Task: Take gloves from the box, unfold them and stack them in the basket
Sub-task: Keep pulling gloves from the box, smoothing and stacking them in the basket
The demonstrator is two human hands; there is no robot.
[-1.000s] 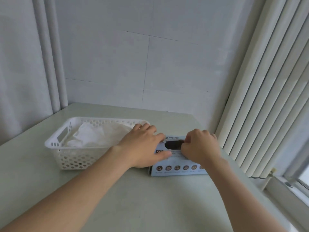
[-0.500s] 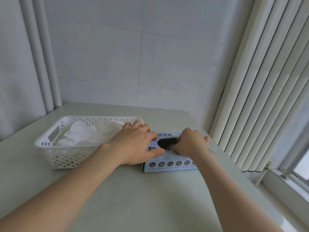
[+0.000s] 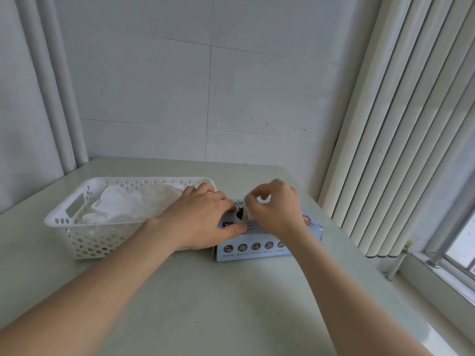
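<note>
A light blue glove box [image 3: 257,246] lies on the table, its dark oval opening facing up. My left hand [image 3: 203,219] rests flat on the box's left end, holding it down. My right hand [image 3: 275,209] is over the opening and pinches a thin translucent folded glove [image 3: 248,214], lifting it a little out of the hole. A white perforated basket [image 3: 87,235] stands to the left of the box. Several unfolded translucent gloves [image 3: 128,205] lie piled inside it.
The pale green table [image 3: 218,299] meets a white wall at the back. A curtain hangs at the left. Vertical blinds [image 3: 398,150] and a window sill close off the right side, near the box.
My right hand has risen from the opening, drawing a glove up out of the box. My left hand has stayed on the box's left end.
</note>
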